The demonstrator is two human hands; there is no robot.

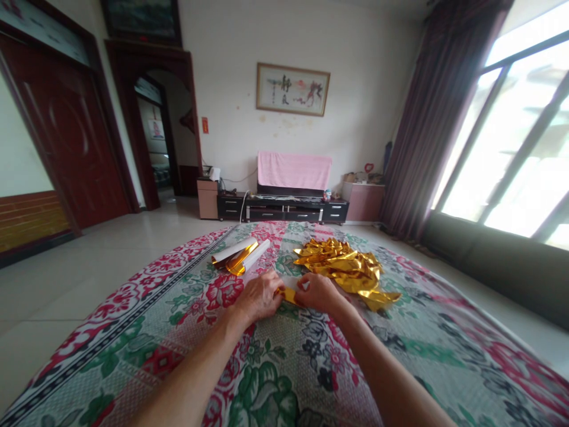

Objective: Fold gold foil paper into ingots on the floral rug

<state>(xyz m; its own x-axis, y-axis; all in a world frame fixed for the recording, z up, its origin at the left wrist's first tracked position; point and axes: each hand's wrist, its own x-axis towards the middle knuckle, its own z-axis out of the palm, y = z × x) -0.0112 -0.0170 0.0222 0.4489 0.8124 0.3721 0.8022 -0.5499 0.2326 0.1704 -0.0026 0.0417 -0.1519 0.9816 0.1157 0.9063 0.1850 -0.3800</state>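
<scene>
Gold foil lies heaped on a flowered cloth, at two o'clock from the grip; curled sheets (white and gold both showing) sit at ten; left hand and right hand pinch a small strip between them.

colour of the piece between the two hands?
The piece is gold, with a whitish area on its far side; head view shows it best.

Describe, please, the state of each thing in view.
Small gold foil piece: held, partly hidden.
Left hand: closed on it.
Right hand: closed on it.
Shiny gold foil pile: crumpled.
White-backed gold foil sheets: curled.
Floral cloth: spread out.
Pink rectangular cloth: draped.
Purple curtain: drawn aside.
Red panelled door: apparently shut.
</scene>
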